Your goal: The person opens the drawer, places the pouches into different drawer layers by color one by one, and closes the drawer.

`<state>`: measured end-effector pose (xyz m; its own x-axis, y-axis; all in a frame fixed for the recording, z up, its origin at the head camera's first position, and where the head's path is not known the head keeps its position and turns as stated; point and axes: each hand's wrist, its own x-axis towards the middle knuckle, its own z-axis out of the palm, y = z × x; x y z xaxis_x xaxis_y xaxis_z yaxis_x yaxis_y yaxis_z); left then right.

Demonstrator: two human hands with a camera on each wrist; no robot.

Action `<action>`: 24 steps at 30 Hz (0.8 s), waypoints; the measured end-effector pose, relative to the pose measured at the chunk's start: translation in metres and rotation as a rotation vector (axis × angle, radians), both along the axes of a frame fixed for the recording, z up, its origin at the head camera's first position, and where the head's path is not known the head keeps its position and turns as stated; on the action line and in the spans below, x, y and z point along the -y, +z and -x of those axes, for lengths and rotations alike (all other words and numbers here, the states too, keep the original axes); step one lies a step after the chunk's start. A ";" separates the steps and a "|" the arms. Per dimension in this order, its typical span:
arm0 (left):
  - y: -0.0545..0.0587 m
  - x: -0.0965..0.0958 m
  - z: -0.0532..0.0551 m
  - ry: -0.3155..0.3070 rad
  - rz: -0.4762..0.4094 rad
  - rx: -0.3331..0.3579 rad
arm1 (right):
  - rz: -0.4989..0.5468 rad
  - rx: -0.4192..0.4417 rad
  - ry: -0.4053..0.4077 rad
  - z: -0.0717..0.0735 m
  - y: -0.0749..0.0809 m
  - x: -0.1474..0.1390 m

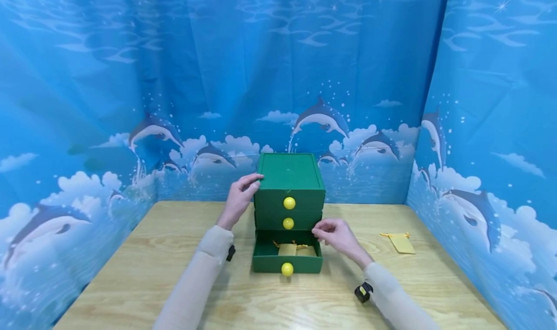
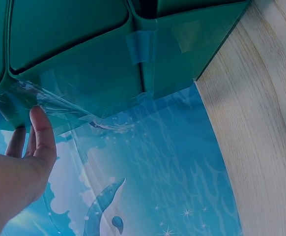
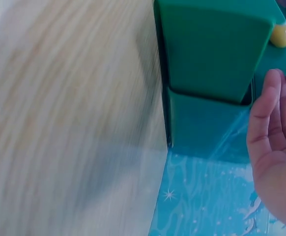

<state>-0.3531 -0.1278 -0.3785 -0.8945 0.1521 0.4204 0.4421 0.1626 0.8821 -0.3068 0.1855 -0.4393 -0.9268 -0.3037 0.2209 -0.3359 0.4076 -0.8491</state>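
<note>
A green three-drawer box (image 1: pixel 290 170) with round yellow knobs stands on the table. Its bottom drawer (image 1: pixel 266 265) is pulled out, and the upper two are closed. Small yellowish drawstring pouches (image 1: pixel 287 249) lie inside that drawer. With its fingers against the box's upper left side, my left hand (image 1: pixel 239 198) rests there and holds nothing. My right hand (image 1: pixel 340 236) is at the box's right side, just above the open drawer's edge. In the right wrist view its fingers (image 3: pixel 263 105) are extended, with nothing seen in them; whether they touch the box I cannot tell.
On the wooden table (image 1: pixel 174 252), to the right of the box, lies another yellow drawstring pouch (image 1: pixel 402 243). Blue curtains (image 1: pixel 243 69) printed with dolphins hang behind the table and along both sides.
</note>
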 end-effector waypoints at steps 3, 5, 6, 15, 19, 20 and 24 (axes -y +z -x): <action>0.000 -0.001 0.000 0.012 0.002 -0.003 | -0.010 -0.008 0.024 -0.007 0.010 -0.004; -0.001 -0.001 0.001 0.019 0.004 -0.006 | -0.014 -0.002 0.018 -0.004 0.009 -0.008; -0.001 -0.001 0.001 0.021 0.003 -0.008 | -0.016 0.001 0.009 -0.002 0.006 -0.010; 0.000 0.000 0.001 0.010 -0.001 -0.019 | 0.001 0.033 -0.006 0.013 -0.008 -0.025; 0.001 0.000 0.001 -0.004 -0.007 -0.007 | 0.022 0.052 0.023 0.014 -0.008 -0.032; 0.001 0.000 0.002 -0.007 -0.007 -0.003 | 0.023 0.055 0.028 0.014 -0.008 -0.033; 0.001 0.000 0.002 -0.018 -0.001 0.022 | 0.011 0.062 0.045 0.015 -0.008 -0.039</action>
